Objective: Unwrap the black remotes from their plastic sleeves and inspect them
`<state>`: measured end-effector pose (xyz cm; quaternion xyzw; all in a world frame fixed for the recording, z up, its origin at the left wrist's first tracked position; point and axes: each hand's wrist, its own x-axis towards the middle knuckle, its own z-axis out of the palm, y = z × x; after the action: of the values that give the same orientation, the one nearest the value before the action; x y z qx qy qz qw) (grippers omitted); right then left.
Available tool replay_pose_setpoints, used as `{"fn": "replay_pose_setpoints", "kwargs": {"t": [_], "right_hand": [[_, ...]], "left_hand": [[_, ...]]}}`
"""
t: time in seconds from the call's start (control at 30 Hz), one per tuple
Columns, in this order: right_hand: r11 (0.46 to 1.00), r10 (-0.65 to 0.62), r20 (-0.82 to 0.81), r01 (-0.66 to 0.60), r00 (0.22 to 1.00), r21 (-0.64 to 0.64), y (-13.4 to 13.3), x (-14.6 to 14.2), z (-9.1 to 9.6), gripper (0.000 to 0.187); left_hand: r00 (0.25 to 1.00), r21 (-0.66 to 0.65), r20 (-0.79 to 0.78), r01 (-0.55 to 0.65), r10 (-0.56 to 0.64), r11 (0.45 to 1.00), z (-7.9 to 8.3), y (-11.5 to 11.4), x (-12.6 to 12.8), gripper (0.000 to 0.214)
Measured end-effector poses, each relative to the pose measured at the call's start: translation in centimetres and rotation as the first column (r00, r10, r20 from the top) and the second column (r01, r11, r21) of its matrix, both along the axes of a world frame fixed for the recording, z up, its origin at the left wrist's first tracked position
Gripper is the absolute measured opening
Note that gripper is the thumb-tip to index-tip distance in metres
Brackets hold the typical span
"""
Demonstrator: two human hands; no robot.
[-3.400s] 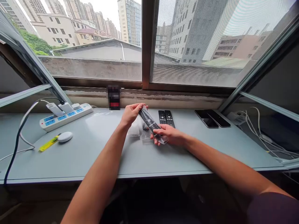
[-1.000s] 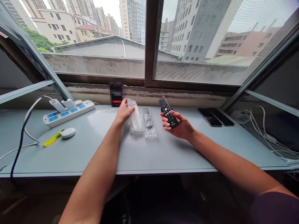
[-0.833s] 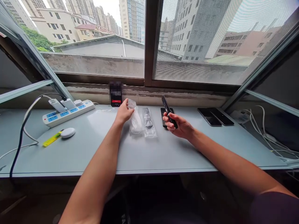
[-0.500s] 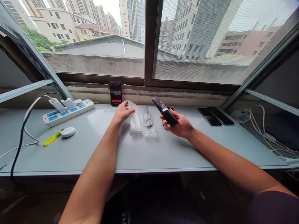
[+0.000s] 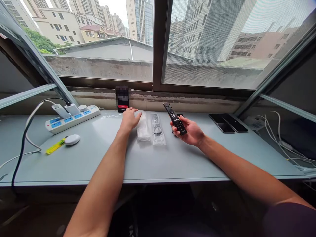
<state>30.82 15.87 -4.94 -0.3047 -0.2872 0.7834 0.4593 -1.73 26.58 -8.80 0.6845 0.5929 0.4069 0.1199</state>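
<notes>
On the far left of the table [image 5: 153,164], a white power strip [image 5: 73,119] with blue sockets lies at a slant, with plugs stuck in it. Nearer than the strip is a flat yellow thing [image 5: 54,147], and a smooth white oval thing [image 5: 72,140] sits at its right end. At the far edge, a dark phone [image 5: 122,100] with a red bar on its screen stands up.

Just nearer than the phone is the left hand [image 5: 129,120]. Its grip is open, with the thumb away from the fingers. It is right by the far end of a clear bag [image 5: 144,128], but I can't tell if it touches it. Just right of that bag lies a second clear bag [image 5: 157,128] with something dark inside.

Further right, the right hand [image 5: 189,131] grips the near end of a black remote [image 5: 175,119]. The remote is up off the table, buttons showing, and its far end tips left. Behind this hand is a dark thing [image 5: 179,115], mostly hidden. Well to the right, two flat black slabs [image 5: 227,123] lie side by side. White cords [image 5: 274,138] lie at the right end.
</notes>
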Motion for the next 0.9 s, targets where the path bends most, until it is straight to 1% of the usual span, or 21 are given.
{"fn": "replay_pose_setpoints", "kwargs": {"t": [0.07, 0.2, 0.27, 0.4, 0.47, 0.53, 0.6, 0.73, 0.83, 0.87, 0.9], "right_hand": [[1.000, -0.017, -0.014, 0.017, 1.000, 0.024, -0.1, 0.0, 0.0, 0.021], [0.982, -0.028, 0.046, 0.019, 0.999, 0.188, -0.3, 0.1, -0.3, 0.014], [0.965, -0.032, 0.076, 0.011, 0.997, 0.262, -0.2, 0.1, -0.7, 0.019], [0.936, -0.074, 0.105, 0.033, 0.992, 0.351, 0.3, 0.2, -1.4, 0.038], [0.911, -0.109, 0.139, 0.043, 0.984, 0.411, 0.4, 0.2, -1.6, 0.043], [0.873, -0.155, 0.190, 0.045, 0.969, 0.486, 0.1, 0.2, -1.6, 0.047], [0.824, -0.227, 0.238, 0.056, 0.944, 0.564, -0.3, 0.0, -1.4, 0.051], [0.704, -0.401, 0.287, 0.093, 0.870, 0.704, -0.9, -0.4, -1.2, 0.050], [0.614, -0.521, 0.307, 0.100, 0.796, 0.783, -0.6, -0.3, -1.4, 0.052], [0.594, -0.556, 0.316, 0.101, 0.769, 0.798, -0.5, -0.3, -1.4, 0.054], [0.589, -0.580, 0.324, 0.110, 0.748, 0.801, -0.4, -0.2, -1.5, 0.054]], "left_hand": [[1.000, 0.001, 0.007, -0.007, 0.007, 1.000, 0.1, 0.0, 0.0, 0.036], [0.999, -0.007, -0.016, -0.040, 0.040, 0.999, 0.3, -0.1, 0.1, 0.037], [0.997, -0.022, -0.051, -0.060, 0.059, 0.998, 0.4, -0.2, 0.1, 0.039], [0.992, -0.040, -0.094, -0.082, 0.078, 0.996, 0.6, -0.4, 0.2, 0.040], [0.992, -0.039, -0.102, -0.081, 0.077, 0.996, 0.5, -0.4, 0.2, 0.039], [0.992, -0.039, -0.102, -0.082, 0.078, 0.996, 0.5, -0.3, 0.2, 0.038], [0.992, -0.040, -0.098, -0.086, 0.081, 0.996, 0.5, -0.3, 0.1, 0.038], [0.992, -0.043, -0.100, -0.086, 0.081, 0.995, 0.5, -0.3, 0.2, 0.038], [0.991, -0.039, -0.101, -0.086, 0.082, 0.995, 0.5, -0.3, 0.3, 0.039], [0.992, -0.038, -0.100, -0.086, 0.082, 0.996, 0.5, -0.3, 0.4, 0.039], [0.992, -0.037, -0.098, -0.087, 0.083, 0.996, 0.5, -0.3, 0.4, 0.038]]}}
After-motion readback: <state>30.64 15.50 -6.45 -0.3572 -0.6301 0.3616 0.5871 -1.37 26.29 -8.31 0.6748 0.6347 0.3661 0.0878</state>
